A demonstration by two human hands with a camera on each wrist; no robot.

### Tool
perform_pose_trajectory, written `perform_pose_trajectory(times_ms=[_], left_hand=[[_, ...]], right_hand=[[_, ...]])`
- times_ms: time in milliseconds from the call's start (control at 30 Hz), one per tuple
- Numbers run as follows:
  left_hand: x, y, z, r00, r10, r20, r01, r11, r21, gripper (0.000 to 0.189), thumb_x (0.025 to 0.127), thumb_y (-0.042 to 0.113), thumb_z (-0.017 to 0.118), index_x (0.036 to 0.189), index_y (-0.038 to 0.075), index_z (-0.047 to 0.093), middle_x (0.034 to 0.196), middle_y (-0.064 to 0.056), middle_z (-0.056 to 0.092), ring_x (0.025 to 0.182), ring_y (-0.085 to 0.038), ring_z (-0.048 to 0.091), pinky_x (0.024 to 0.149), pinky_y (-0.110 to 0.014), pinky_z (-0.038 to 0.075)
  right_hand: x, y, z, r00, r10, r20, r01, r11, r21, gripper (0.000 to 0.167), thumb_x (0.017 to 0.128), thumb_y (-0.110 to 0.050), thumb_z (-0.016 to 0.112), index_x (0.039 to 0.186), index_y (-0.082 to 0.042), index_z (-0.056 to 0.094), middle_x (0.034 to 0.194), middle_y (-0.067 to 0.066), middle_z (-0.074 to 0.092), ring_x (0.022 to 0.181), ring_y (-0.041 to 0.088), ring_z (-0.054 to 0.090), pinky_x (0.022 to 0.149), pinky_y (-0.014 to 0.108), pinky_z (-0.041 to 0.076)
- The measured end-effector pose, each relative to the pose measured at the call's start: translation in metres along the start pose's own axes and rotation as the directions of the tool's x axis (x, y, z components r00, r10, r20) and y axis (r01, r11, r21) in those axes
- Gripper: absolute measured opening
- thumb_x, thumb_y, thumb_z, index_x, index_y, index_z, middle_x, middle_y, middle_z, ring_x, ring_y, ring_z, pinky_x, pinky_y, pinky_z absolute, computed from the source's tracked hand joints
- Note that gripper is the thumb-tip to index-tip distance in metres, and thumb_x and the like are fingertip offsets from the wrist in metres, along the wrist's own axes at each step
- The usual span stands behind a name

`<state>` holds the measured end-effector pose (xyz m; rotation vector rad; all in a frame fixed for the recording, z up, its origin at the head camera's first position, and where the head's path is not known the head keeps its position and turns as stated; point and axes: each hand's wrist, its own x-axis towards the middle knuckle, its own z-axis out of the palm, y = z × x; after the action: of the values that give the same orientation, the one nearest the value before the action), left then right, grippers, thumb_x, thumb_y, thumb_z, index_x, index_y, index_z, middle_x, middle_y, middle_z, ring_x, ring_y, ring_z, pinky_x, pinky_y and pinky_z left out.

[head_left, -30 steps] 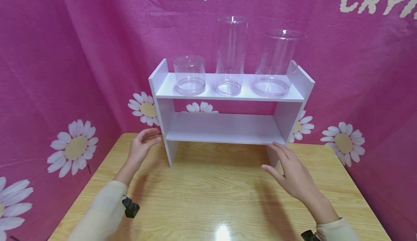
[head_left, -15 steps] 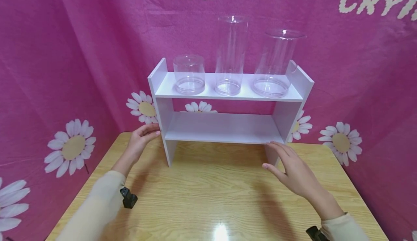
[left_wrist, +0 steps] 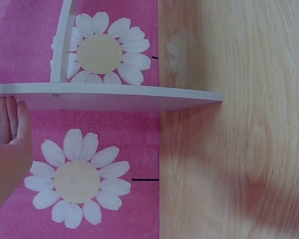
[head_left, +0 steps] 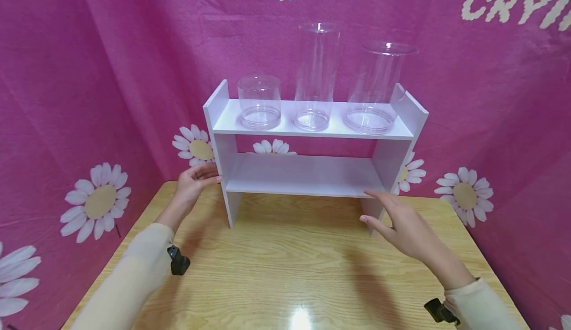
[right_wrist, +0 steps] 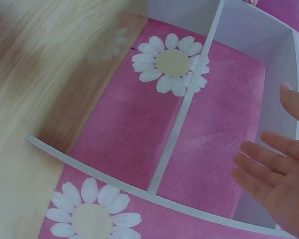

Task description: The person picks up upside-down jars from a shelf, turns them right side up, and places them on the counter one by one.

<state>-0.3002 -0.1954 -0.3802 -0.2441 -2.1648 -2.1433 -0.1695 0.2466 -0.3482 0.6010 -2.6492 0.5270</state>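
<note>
A white two-tier shelf (head_left: 308, 174) stands on the wooden table. On its top board are three clear vessels: a short wide cylinder (head_left: 260, 103), a tall narrow cylinder (head_left: 315, 77) and a vase with a flared rim (head_left: 378, 87). My left hand (head_left: 193, 186) is at the outer face of the left side panel (left_wrist: 119, 97); in the left wrist view its fingertips meet that panel. My right hand (head_left: 408, 226) is in front of the right side panel (head_left: 392, 164), fingers extended and thumb apart. Whether its fingertips touch the shelf I cannot tell. Neither hand grips anything.
The wooden table (head_left: 276, 270) extends in front of the shelf. A pink cloth (head_left: 134, 47) printed with daisies and lettering hangs behind and at both sides. Black wrist straps with small devices (head_left: 178, 260) show at both sleeves.
My left hand has moved slightly up to the shelf's left panel. My right hand has shifted a little, its fingers spreading lower from the panel. The vessels stay on the top board.
</note>
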Motion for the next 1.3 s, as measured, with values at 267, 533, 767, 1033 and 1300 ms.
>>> perform_pose_trajectory(times_ms=[267,533,767,1033,1300], left_hand=[[0.0,0.004,0.001,0.999,-0.031,-0.035,0.032,0.999,0.03,0.035,0.088,0.007,0.067,0.12,-0.003,0.058,0.084,0.026,0.066,0.087,0.007,0.061,0.079,-0.009,0.051],[-0.001,0.009,0.0,0.997,-0.062,-0.04,0.063,0.997,0.037,0.035,0.087,0.009,0.069,0.118,-0.001,0.059,0.084,0.025,0.065,0.084,0.007,0.061,0.078,-0.009,0.052],[0.002,0.011,-0.001,0.998,-0.059,-0.033,0.062,0.992,0.107,0.037,0.087,0.011,0.068,0.12,-0.003,0.059,0.083,0.027,0.064,0.084,0.008,0.06,0.079,-0.009,0.051],[0.001,0.014,0.001,0.997,-0.07,-0.037,0.074,0.989,0.128,0.034,0.088,0.011,0.068,0.118,-0.003,0.059,0.082,0.026,0.063,0.083,0.008,0.06,0.077,-0.008,0.051],[0.001,0.016,0.002,0.994,-0.103,-0.043,0.108,0.984,0.144,0.041,0.089,0.013,0.067,0.124,-0.005,0.055,0.083,0.026,0.061,0.083,0.008,0.059,0.077,-0.007,0.05]], right_hand=[[0.01,-0.003,-0.02,0.996,-0.08,-0.024,0.081,0.996,0.041,0.047,0.086,-0.019,0.071,0.128,-0.002,0.056,0.123,0.014,0.065,0.115,0.031,0.061,0.091,0.048,0.05],[0.021,-0.007,-0.046,0.997,-0.081,0.015,0.081,0.996,0.039,0.042,0.087,-0.02,0.071,0.125,-0.006,0.059,0.122,0.009,0.066,0.106,0.024,0.063,0.081,0.041,0.053],[0.03,-0.01,-0.068,0.994,-0.101,0.039,0.098,0.992,0.082,0.039,0.087,-0.019,0.071,0.124,-0.009,0.061,0.121,0.01,0.067,0.105,0.031,0.065,0.08,0.044,0.058],[0.039,-0.012,-0.088,0.995,-0.049,0.09,0.03,0.98,0.197,0.034,0.091,-0.021,0.066,0.124,-0.013,0.061,0.123,0.007,0.066,0.101,-0.013,0.056,0.078,0.012,0.054],[0.048,-0.013,-0.109,0.995,-0.01,0.103,-0.008,0.984,0.178,0.034,0.091,-0.021,0.066,0.125,-0.017,0.061,0.121,0.004,0.067,0.1,-0.016,0.054,0.079,0.008,0.049]])
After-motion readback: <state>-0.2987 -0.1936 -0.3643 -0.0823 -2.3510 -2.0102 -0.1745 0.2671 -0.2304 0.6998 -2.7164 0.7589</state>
